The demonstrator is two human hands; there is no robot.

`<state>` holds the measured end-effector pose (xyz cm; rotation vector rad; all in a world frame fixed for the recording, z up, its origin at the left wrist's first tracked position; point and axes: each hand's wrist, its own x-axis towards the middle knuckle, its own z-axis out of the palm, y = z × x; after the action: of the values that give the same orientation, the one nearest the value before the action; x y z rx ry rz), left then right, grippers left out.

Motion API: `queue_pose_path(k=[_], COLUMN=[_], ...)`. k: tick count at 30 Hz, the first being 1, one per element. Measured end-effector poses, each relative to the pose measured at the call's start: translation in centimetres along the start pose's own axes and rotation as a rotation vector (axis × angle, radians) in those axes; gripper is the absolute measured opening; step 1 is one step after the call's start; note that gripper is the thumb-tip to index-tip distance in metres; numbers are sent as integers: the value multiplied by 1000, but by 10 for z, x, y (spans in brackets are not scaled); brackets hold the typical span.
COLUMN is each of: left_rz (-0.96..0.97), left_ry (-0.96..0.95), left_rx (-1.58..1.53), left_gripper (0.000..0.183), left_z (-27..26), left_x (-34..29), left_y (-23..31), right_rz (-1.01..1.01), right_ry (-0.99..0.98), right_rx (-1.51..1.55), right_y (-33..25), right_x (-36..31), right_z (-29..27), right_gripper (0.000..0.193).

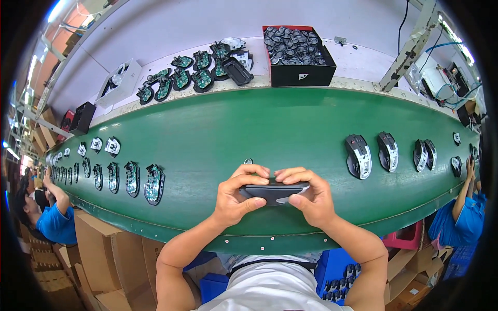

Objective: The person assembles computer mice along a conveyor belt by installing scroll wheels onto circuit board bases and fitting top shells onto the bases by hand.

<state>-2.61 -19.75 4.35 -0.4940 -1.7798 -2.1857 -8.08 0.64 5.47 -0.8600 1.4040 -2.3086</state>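
A black computer mouse [271, 193] with a silver-grey patch on its side is held up over the green belt, turned sideways between both hands. My left hand [234, 194] grips its left end, thumb on the near side and fingers curled over the top. My right hand [312, 194] has hold of the right end in the same way, its thumb by the silver patch. The mouse's far side is hidden by the fingers. Just beyond my left fingers lies a small round part [248, 161] on the belt, partly covered.
Mouse bases with green circuit boards [154, 185] line the belt at left, with pale shells [112, 146] behind. Several black-and-silver mice [358, 157] lie at right. On the back shelf stand more boards [202, 79] and a black box [302, 76] of small round parts. Other people work at both ends.
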Motion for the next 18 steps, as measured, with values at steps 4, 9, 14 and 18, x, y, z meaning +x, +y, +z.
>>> queue_pose_path(k=[4, 9, 14, 18], left_rz=[141, 214, 260, 273], left_ry=[-35, -128, -78, -98], left_rx=[413, 601, 631, 673], left_gripper=[40, 49, 48, 49], left_z=[-2, 10, 19, 19], left_x=[5, 3, -1, -3], left_y=[2, 5, 6, 8], right_rz=[-100, -165, -143, -142], right_ry=[31, -22, -59, -69], right_rx=[-208, -366, -265, -277], right_y=[-3, -9, -1, 1], right_x=[1, 3, 1, -2], right_z=[-2, -3, 0, -3], right_gripper=[30, 30, 28, 28])
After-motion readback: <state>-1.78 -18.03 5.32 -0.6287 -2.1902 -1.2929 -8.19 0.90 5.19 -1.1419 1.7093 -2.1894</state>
